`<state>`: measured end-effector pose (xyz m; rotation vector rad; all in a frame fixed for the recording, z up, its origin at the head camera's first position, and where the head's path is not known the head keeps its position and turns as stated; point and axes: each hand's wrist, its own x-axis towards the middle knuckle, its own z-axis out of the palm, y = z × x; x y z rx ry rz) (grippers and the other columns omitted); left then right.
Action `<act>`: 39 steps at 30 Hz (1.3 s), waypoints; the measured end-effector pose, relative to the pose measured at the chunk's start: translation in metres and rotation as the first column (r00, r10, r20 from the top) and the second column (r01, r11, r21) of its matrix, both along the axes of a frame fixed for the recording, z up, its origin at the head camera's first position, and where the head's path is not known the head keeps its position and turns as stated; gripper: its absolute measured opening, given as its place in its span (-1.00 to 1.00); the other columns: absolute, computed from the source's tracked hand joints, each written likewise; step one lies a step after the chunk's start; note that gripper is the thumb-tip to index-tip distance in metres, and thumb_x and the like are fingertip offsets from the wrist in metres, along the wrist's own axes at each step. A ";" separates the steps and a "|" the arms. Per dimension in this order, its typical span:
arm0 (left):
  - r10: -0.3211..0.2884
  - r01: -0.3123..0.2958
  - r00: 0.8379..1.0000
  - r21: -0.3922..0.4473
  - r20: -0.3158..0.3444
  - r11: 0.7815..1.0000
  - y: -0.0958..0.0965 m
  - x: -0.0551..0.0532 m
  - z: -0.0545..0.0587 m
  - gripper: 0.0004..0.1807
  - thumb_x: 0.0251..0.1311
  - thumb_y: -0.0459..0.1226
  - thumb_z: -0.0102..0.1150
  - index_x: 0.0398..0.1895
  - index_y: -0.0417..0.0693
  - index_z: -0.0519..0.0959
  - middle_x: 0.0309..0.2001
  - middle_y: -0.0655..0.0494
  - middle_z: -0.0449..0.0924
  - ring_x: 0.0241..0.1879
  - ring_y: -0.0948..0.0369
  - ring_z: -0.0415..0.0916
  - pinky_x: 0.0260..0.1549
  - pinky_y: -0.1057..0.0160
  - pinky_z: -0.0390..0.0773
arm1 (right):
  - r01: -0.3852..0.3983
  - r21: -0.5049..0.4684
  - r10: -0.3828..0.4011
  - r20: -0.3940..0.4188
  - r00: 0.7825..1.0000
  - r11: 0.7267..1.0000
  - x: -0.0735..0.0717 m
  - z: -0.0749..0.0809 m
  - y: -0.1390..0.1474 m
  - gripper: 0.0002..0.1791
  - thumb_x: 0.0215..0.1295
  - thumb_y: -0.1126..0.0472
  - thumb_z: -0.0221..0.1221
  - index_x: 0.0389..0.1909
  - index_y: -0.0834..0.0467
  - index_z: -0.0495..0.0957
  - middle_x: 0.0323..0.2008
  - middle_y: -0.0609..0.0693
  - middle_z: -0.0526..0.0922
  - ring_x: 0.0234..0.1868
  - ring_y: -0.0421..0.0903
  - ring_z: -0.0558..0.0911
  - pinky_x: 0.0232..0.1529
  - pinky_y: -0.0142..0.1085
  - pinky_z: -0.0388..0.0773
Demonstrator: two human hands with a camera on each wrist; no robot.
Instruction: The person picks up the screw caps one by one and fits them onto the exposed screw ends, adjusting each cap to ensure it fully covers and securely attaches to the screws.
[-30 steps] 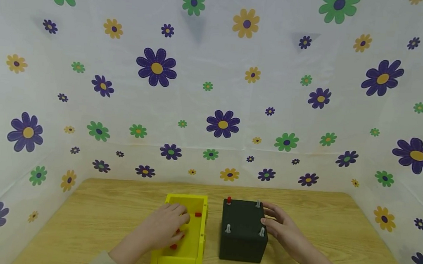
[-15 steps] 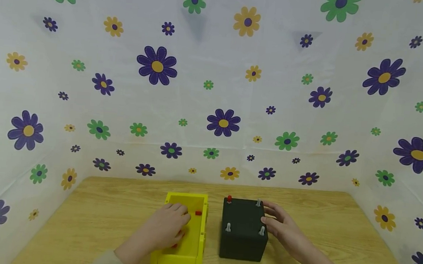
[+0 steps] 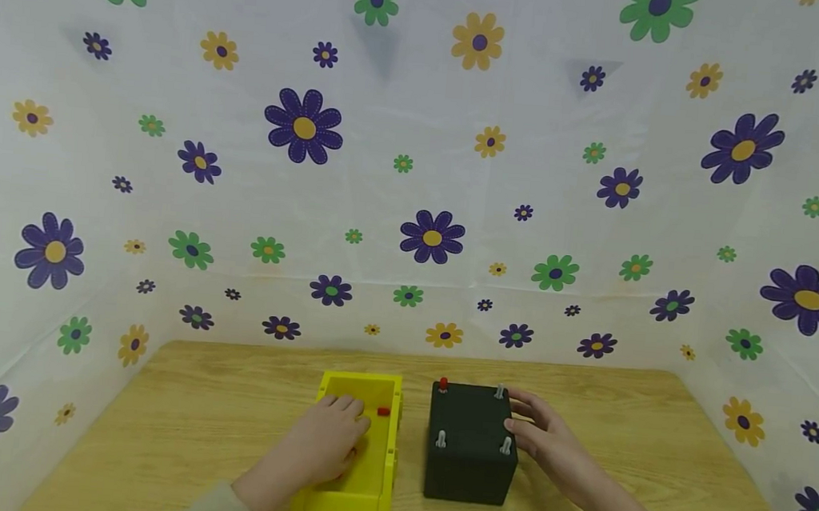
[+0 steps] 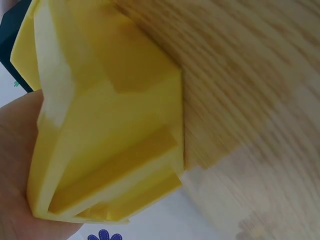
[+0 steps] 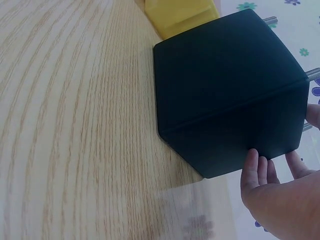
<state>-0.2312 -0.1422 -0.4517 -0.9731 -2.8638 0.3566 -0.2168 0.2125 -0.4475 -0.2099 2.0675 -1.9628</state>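
A yellow bin (image 3: 373, 461) with small red pieces inside stands left of centre in the head view. One red piece (image 3: 383, 411) shows near its far right corner. My left hand (image 3: 326, 440) reaches down into the bin, its fingers bent and the fingertips hidden; I cannot tell whether they hold a piece. To the right stands a black box (image 3: 472, 421) with metal posts at its top corners. A red cap (image 3: 443, 383) sits on the far left post. My right hand (image 3: 550, 439) touches the box's right side, with the thumb at the top edge.
Both containers rest on a wood-grain table (image 3: 225, 401), with a narrow gap between them. A white sheet with printed flowers (image 3: 432, 238) encloses the back and both sides. In the right wrist view the yellow bin (image 5: 182, 17) shows beyond the box.
The left hand has shifted slightly to the right inside the bin and now covers more of the red pieces near the front. The right hand and the black box stay in place.
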 end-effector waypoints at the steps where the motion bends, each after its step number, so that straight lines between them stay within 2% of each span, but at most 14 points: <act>1: 0.002 -0.002 1.000 -0.008 -0.005 1.000 0.000 0.000 0.000 -0.69 0.39 -0.08 0.34 0.06 -0.03 0.71 0.12 0.01 0.68 0.18 0.05 0.59 0.32 -0.01 0.60 | 0.000 -0.001 0.000 0.000 1.000 1.000 0.000 0.000 0.000 -0.20 0.58 0.16 0.14 0.66 0.29 0.00 0.60 0.42 0.12 0.30 -0.10 0.59 0.24 -0.41 0.62; 12: 0.031 -0.031 1.000 -0.067 0.003 0.997 0.005 0.003 0.003 -0.68 0.42 -0.07 0.31 0.11 -0.01 0.72 0.21 -0.01 0.69 0.23 0.04 0.60 0.34 -0.02 0.59 | -0.013 -0.008 0.013 -0.007 1.000 1.000 0.000 -0.001 0.001 -0.19 0.58 0.17 0.14 0.66 0.31 -0.02 0.60 0.43 0.10 0.27 -0.15 0.59 0.23 -0.43 0.62; 18: 0.018 -0.020 1.000 -0.082 -0.025 0.996 0.007 0.004 0.001 -0.72 0.44 -0.08 0.29 0.04 -0.01 0.74 0.13 0.01 0.72 0.13 0.07 0.62 0.27 0.02 0.62 | -0.012 -0.008 0.012 -0.007 1.000 1.000 0.000 -0.002 0.001 -0.19 0.58 0.17 0.13 0.67 0.31 -0.02 0.60 0.42 0.10 0.30 -0.11 0.58 0.24 -0.42 0.62; 30: 0.018 -0.021 0.999 -0.085 -0.030 0.996 0.009 0.004 0.000 -0.80 0.41 -0.13 0.32 -0.05 0.00 0.78 -0.04 0.05 0.73 -0.02 0.12 0.62 0.19 0.07 0.65 | -0.019 -0.008 0.019 -0.008 1.000 1.000 -0.001 -0.002 0.001 -0.19 0.58 0.17 0.14 0.67 0.30 -0.02 0.60 0.43 0.10 0.28 -0.14 0.59 0.22 -0.42 0.62; 39: 0.001 -0.003 1.000 -0.131 -0.014 0.991 0.011 0.003 0.000 -0.81 0.44 -0.17 0.28 -0.02 0.04 0.79 0.05 0.06 0.74 0.08 0.11 0.64 0.21 0.07 0.64 | -0.012 -0.002 0.012 -0.006 1.000 1.000 -0.001 -0.002 0.001 -0.19 0.58 0.16 0.14 0.67 0.29 -0.01 0.60 0.41 0.12 0.30 -0.11 0.58 0.23 -0.41 0.61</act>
